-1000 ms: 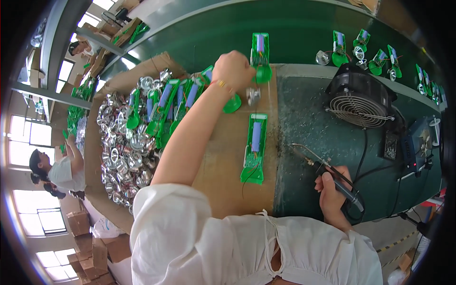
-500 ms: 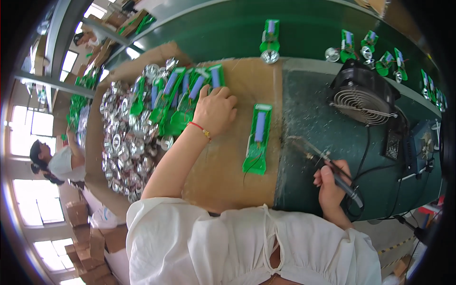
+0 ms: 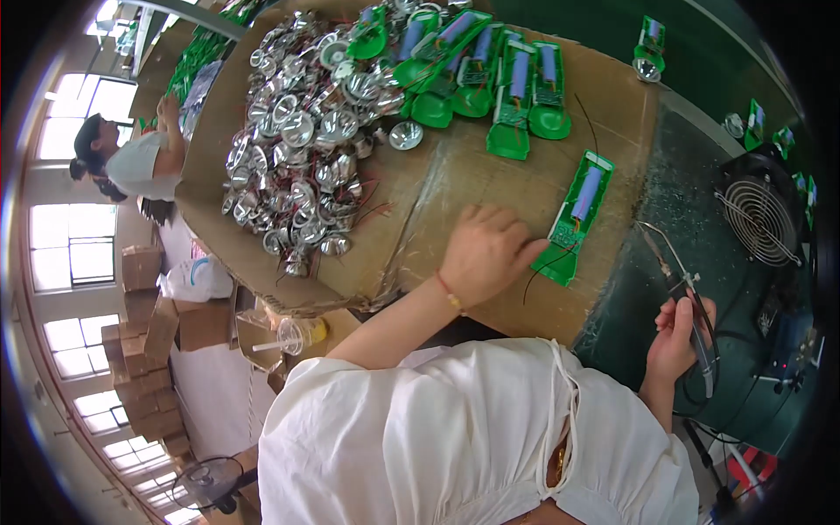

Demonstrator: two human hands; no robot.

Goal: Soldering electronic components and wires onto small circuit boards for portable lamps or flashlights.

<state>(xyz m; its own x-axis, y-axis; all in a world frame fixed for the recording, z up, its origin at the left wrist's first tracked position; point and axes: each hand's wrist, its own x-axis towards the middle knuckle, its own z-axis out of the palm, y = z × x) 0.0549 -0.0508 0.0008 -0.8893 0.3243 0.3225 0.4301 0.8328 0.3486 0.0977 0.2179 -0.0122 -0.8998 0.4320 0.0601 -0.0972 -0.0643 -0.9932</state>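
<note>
A green plastic housing (image 3: 576, 219) lies tilted on the cardboard, with a lilac cylindrical battery, a small circuit board and thin dark wires in it. My left hand (image 3: 492, 254) is just left of its lower part, fingers curled and thumb reaching its edge; what the fingers hold, if anything, is hidden. At the right, a soldering iron (image 3: 697, 337) with a thin curved metal tube along it is gripped in my right hand (image 3: 672, 339). Its tip points up and left, apart from the housing.
Silver reflector cups (image 3: 297, 131) with wires are heaped at left. Several more green housings (image 3: 516, 83) with batteries lie beyond. A black fan (image 3: 757, 214) with a wire guard stands at right. A drink cup (image 3: 302, 335) is below the cardboard. Another person (image 3: 140, 162) works at far left.
My left hand has come away from the far group of housings, back to the near single housing. My right hand still holds the soldering iron. The whole view has shifted and turned.
</note>
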